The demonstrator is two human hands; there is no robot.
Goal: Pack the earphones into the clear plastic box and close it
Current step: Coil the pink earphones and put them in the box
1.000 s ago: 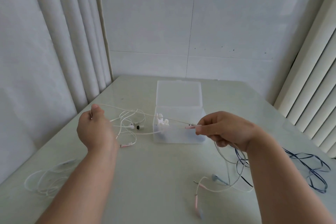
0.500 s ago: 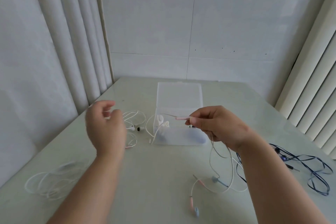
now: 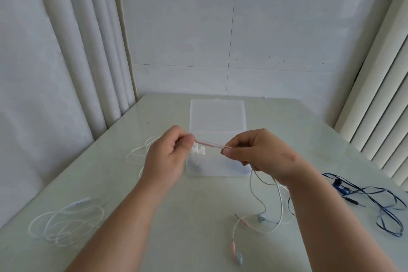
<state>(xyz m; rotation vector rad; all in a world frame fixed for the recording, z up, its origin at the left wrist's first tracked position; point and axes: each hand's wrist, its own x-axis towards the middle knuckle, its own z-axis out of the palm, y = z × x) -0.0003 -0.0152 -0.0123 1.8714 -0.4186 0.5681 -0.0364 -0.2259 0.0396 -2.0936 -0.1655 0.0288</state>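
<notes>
The clear plastic box (image 3: pixel 217 169) stands open mid-table, its lid (image 3: pixel 218 115) laid flat behind it. Something white (image 3: pixel 199 150) shows at the box's left rim. Both hands hover just above the box. My left hand (image 3: pixel 169 157) pinches one end of a short pink-and-white piece of earphone cable (image 3: pixel 209 144); my right hand (image 3: pixel 257 152) pinches the other end. From the right hand the pale cable (image 3: pixel 258 196) hangs down to the table, ending in pink and blue earbuds (image 3: pixel 237 254).
A white earphone coil (image 3: pixel 66 223) lies at the near left, another white cable (image 3: pixel 141 150) behind my left hand. Dark blue earphones (image 3: pixel 373 201) sprawl at the right. Curtains hang left and blinds right; a tiled wall closes the back.
My left hand let go of the stretched cable, swung right and now pinches the pink end held by my right hand. The right hand has drawn in slightly, over the box.
</notes>
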